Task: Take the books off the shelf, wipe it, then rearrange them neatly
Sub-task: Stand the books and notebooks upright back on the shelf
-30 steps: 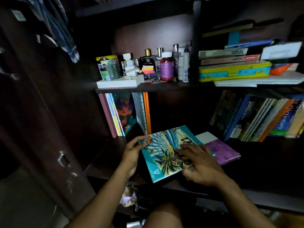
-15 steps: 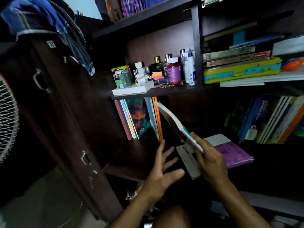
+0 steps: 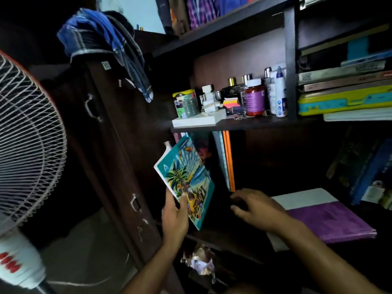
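Shelf (image 3: 233, 236): holds upright books (image 3: 227, 160) at its left end and a purple book (image 3: 331, 219) lying flat.
Upper shelf (image 3: 244, 125): bottles, a tin, sticky notes.
Teal notebook (image 3: 186, 183): tilted, off the shelf, left hand (image 3: 175, 217) fingers grasping its lower edge.
Right hand (image 3: 258, 209): fingers relaxed, released, over the shelf.

Glossy paper notebook (image 3: 186, 179); dark smooth wooden shelf (image 3: 229, 236); crumpled paper (image 3: 201, 262).

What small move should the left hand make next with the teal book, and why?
Probably stand the teal book beside the upright books: the left hand holds it tilted right next to them, while the right hand rests on the shelf.
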